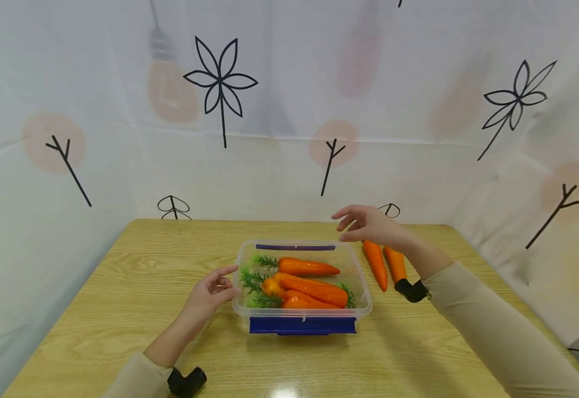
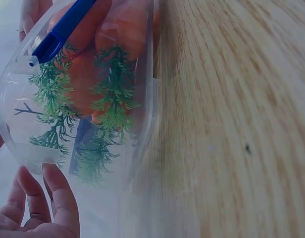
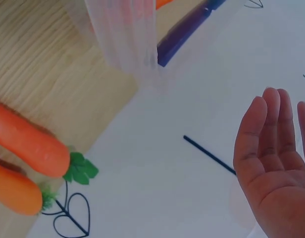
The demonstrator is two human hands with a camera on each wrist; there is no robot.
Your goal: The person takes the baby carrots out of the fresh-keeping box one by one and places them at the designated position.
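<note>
A clear plastic container (image 1: 303, 312) is set near the middle of the worktop (image 1: 165, 265), its long sides lying roughly parallel to the far edge. Blue clasps are borne on both long sides, the near clasp (image 1: 303, 326) being hung down over the front wall and the far clasp (image 1: 295, 247) seen along the back rim. Several orange carrots (image 1: 306, 267) are heaped inside, with feathery green tops (image 1: 251, 281) gathered mainly at the left end. The container's left rim is touched by the fingertips of the left hand (image 1: 212, 290); its grip is held loosely parted, thumb and fingers lightly bent, with nothing clasped. The right hand (image 1: 369, 224) is raised beyond the container's far right corner, its grip relaxed and spread, and nothing is held. Two loose carrots (image 1: 375, 265) are laid side by side towards the worktop's far right corner, their tips pointed to the near edge; one is partly covered by the right wrist's black device (image 1: 411, 290). A similar black device (image 1: 187, 381) is worn at the left wrist. The worktop is backed by a pale patterned cloth (image 1: 279, 182).
</note>
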